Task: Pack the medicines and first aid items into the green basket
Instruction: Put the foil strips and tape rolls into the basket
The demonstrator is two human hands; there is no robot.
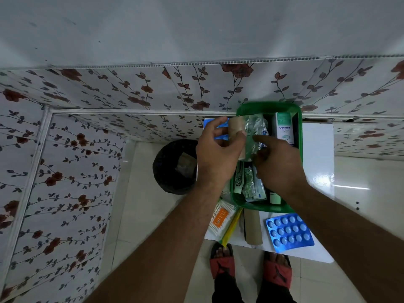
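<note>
The green basket (pixel 269 107) stands on a small white table (pixel 317 149) and holds an Optibex box (pixel 284 130), a white tube (pixel 238 180), green sachets and strips. My left hand (pixel 216 149) grips a tan bandage roll (pixel 237 127) over the basket's left rim. My right hand (pixel 277 162) is inside the basket, pinching a clear plastic wrapper (pixel 254 130) beside the roll. In front of the basket lie a blue tablet blister (pixel 289 231), a cardboard-coloured roll (pixel 252 226), a pack of cotton buds (pixel 222 219) and a yellow strip (pixel 231 226).
A black waste bin (pixel 172 167) stands on the floor left of the table. Another blue blister (pixel 209 123) lies at the table's back left. Floral wall panels close in behind and to the left. My feet in red sandals (pixel 222 262) are at the table's front edge.
</note>
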